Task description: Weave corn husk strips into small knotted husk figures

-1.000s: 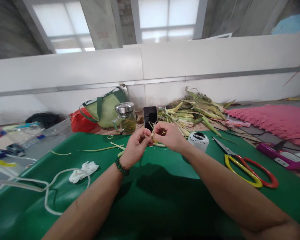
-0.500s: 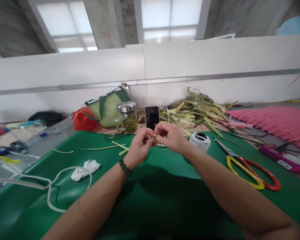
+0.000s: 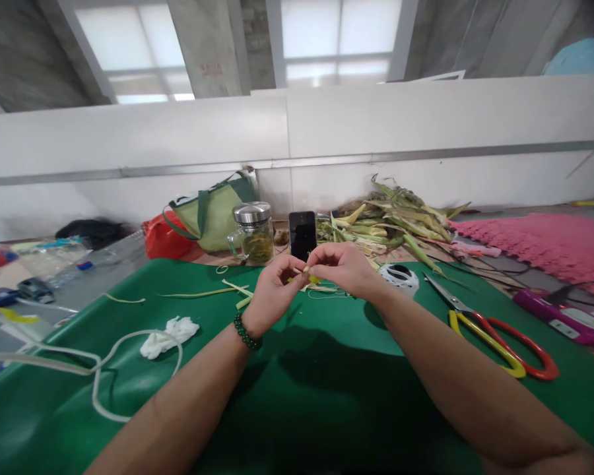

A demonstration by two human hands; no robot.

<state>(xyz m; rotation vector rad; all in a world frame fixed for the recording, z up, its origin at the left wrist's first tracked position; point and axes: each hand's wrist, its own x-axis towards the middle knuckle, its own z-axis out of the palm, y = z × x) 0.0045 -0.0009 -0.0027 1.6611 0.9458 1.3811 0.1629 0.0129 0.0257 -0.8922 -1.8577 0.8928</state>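
Over the green mat (image 3: 327, 396), my left hand (image 3: 272, 289) and my right hand (image 3: 347, 269) meet fingertip to fingertip. Both pinch a small pale strip of corn husk (image 3: 305, 269), mostly covered by the fingers. A beaded bracelet (image 3: 247, 332) circles my left wrist. Just behind the hands stands an upright phone (image 3: 302, 232). Loose husk strips (image 3: 242, 301) lie left of my left hand. A white patterned container (image 3: 402, 277) sits beyond my right wrist, partly hidden by it.
Scissors (image 3: 468, 323) with red and yellow handles lie at right, near a purple device (image 3: 564, 315). A heap of corn husks (image 3: 400, 211) is at the back. A glass jar (image 3: 254, 234), a green bag (image 3: 218, 214), a white cable (image 3: 99, 379) and crumpled tissue (image 3: 168, 335) are left.
My fingers have shifted slightly around the husk strip and spread a little from their tight clasp, so more of it shows. My right wrist sits a bit further right.
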